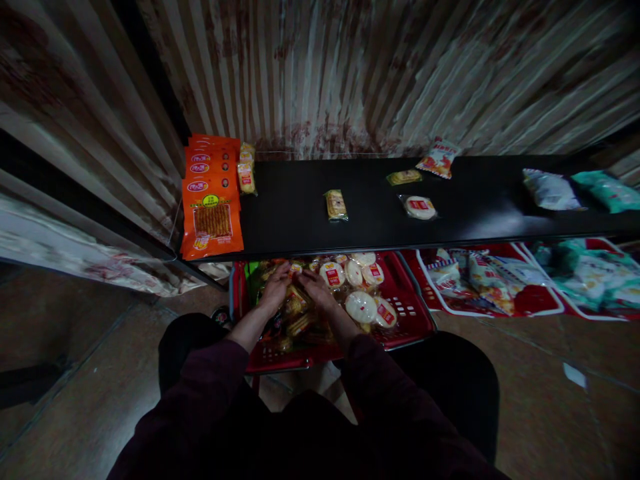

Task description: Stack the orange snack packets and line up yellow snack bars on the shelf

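Down into the red basket (423, 327) with both hands now, side by side among the wrapped snacks! Left hand (276, 288) at the basket's left half, fingers angled inward; right hand (316, 289) just beside, reaching in from the other side. Fingers bent downward, fingertips lost in shiny wrap, so impossible to tell whether pinching a packet or merely sorting through. Right beneath and between: golden packets (299, 325), heaped and dim. Just to the right, round white crackers (361, 307) with red labels, in the same basket.

Up a level to the black shelf (295, 230). At the left end, orange packets (213, 207) in a neat overlapping row, with a yellow packet (247, 170) close alongside. Farther along, well apart: a small upright packet (335, 205), a slim packet (405, 177), a single round cracker (421, 207), a red-and-white bag (439, 158), then a pale bag (553, 189) and a green bag (607, 191).

And progress? Tidy only at the orange end, just singles elsewhere; seemingly early going, with the bulk left down below, including a second basket (434, 293) and a third basket (595, 315), both well filled. Behind everything, a pleated curtain (320, 87).
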